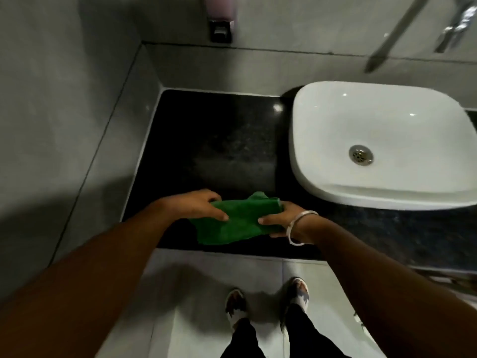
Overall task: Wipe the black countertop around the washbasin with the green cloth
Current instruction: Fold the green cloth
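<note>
Green cloth [236, 223] lies bunched at the worktop's [206, 140] front edge, left of the washbasin [374, 140], pinched by fingers of left hand [196, 204] and right hand [280, 219]. Wiping seems barely begun. Open black surface lies left of the washbasin, walled behind and left.

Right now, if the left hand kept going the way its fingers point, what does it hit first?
The left hand points right, across the green cloth. Past the cloth, it would likely meet the right hand, which has a grip on the other end.
</note>
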The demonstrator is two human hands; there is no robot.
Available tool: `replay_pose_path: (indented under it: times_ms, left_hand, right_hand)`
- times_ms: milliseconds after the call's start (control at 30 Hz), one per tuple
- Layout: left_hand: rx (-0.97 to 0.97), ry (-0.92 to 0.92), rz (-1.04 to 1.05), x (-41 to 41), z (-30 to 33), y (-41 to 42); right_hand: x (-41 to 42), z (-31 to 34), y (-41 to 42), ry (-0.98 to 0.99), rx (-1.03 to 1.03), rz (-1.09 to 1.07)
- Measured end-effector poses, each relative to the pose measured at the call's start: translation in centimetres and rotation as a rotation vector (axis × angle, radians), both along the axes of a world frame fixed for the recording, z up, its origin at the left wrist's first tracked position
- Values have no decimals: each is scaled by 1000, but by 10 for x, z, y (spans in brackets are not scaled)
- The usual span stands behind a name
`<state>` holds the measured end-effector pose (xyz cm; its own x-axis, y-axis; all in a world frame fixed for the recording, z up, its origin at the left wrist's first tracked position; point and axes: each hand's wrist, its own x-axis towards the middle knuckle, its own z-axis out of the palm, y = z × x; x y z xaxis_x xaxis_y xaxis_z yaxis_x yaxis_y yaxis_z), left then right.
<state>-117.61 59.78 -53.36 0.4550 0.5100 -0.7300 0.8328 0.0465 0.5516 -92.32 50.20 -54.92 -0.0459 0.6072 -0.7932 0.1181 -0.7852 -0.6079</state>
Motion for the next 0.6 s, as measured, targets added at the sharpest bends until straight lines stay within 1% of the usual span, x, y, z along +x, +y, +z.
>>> replay_pose_path:
  times_ms: [67, 167, 233, 300, 367, 433, 500, 567, 600]
  left_hand:
    - [-172, -93, 96, 13, 17, 10]
    - [-392, -289, 275, 64, 28, 1]
    - [-461, -400, 370, 123, 28, -20]
    - [-518, -428, 459, 186, 22, -49]
    - [-503, -372, 413, 248, 12, -87]
    - [-446, -290, 320, 298, -6, -134]
    - [-401, -255, 345, 343, -23, -180]
    - [-308, -263, 360, 400, -31, -223]
    - [-252, -258, 323, 431, -32, -240]
  right_hand:
    - [29, 8, -28, 113, 54, -159]
    - [84, 17, -79, 205, 72, -351]
    - [123, 19, -114, 216, 58, -510]
    - [159, 22, -141, 225, 39, -673]
    - [202, 24, -173, 206, 22, -826]
    - [243, 18, -214, 105, 15, -940]
    - [281, 10, -259, 16, -18, -982]
    - [323, 0, -315, 45, -68, -1060]
    - [345, -5, -342, 76, -84, -1091]
